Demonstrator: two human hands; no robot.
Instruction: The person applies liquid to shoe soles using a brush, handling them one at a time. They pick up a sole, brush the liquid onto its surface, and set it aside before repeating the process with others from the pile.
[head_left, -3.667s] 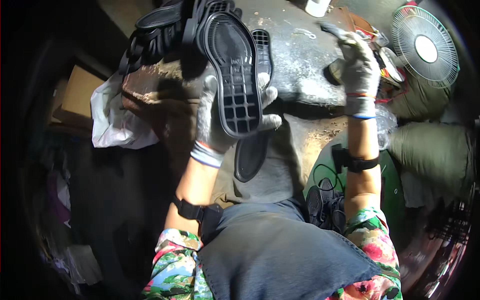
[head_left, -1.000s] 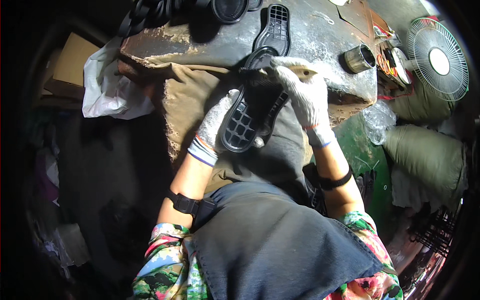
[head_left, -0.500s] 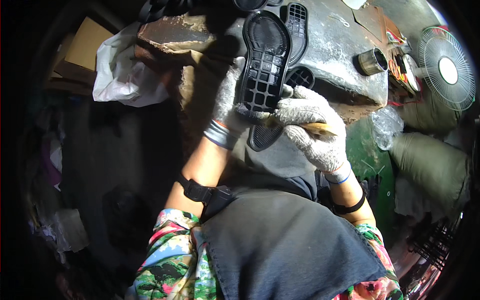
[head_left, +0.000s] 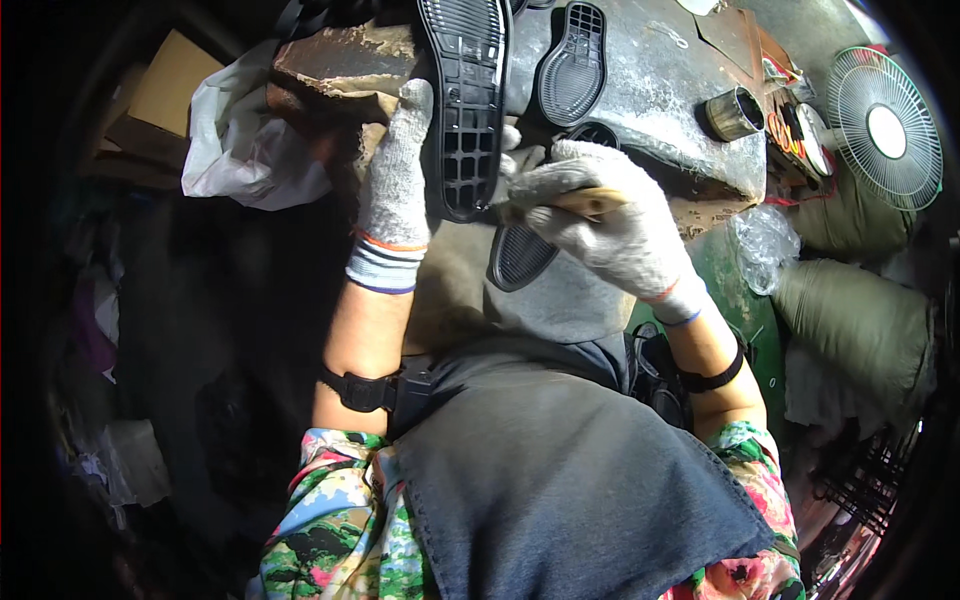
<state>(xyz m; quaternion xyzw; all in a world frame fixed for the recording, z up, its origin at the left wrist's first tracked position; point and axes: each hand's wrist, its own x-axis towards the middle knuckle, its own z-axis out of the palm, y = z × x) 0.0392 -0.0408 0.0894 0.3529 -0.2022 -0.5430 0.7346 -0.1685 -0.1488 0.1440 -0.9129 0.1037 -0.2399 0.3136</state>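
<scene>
My left hand [head_left: 393, 185], in a whitish knit glove, holds 1 long black rubber shoe sole [head_left: 468, 150] with a grid of square hollows. My thumb lies along its left edge, and my fingertips show past its right edge. The grip is narrow, fitted to the sole's width.

The sole's long axis runs almost straight away from my body, the rounded gridded end towards me and the far end cut off by the edge of the view. My right hand [head_left: 610, 220], gloved the same way, is to the right of that near end and a little closer to me. It is closed on a tool with a flat, pale yellow wooden handle [head_left: 592, 203]. The tool's head points left, towards the sole's lower right rim; it is blurred, and I cannot tell whether it touches.

So the sole lies to the left of my right hand and reaches well beyond it, while from my left hand it lies directly to the right, in contact. A 2nd black gridded sole [head_left: 575, 65] rests on the scuffed dark grey table [head_left: 650, 95], left of an open metal can [head_left: 735, 113].
</scene>
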